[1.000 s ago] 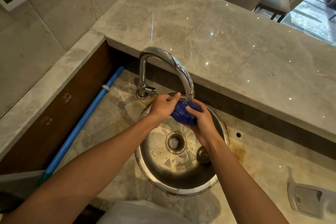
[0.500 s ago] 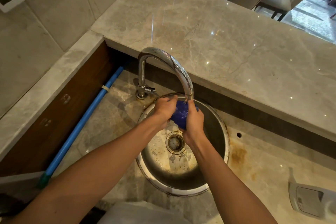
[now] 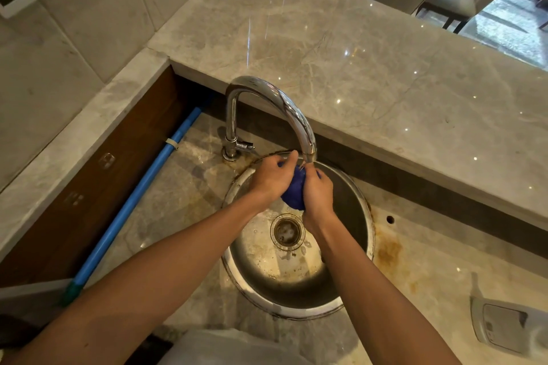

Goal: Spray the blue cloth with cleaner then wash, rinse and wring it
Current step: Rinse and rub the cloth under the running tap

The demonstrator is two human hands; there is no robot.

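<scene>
The blue cloth (image 3: pixel 294 192) is bunched into a wad between my two hands, just under the spout of the chrome tap (image 3: pixel 284 107). My left hand (image 3: pixel 271 179) grips it from the left, fingers curled over its top. My right hand (image 3: pixel 318 192) clasps it from the right. Both hands hover above the round steel sink (image 3: pixel 353 216), over its far half. Most of the cloth is hidden by my fingers. I cannot tell whether water runs from the spout.
The sink's drain (image 3: pixel 287 230) lies below my hands. A raised marble counter (image 3: pixel 370 68) runs behind the tap. A blue pole (image 3: pixel 133 201) lies along the left wall. A white device (image 3: pixel 504 327) sits at the right edge. Rust stains mark the counter by the sink.
My hands have closed together around the cloth and turned it upright. The right hand shifted left, from beneath the wad to its side.
</scene>
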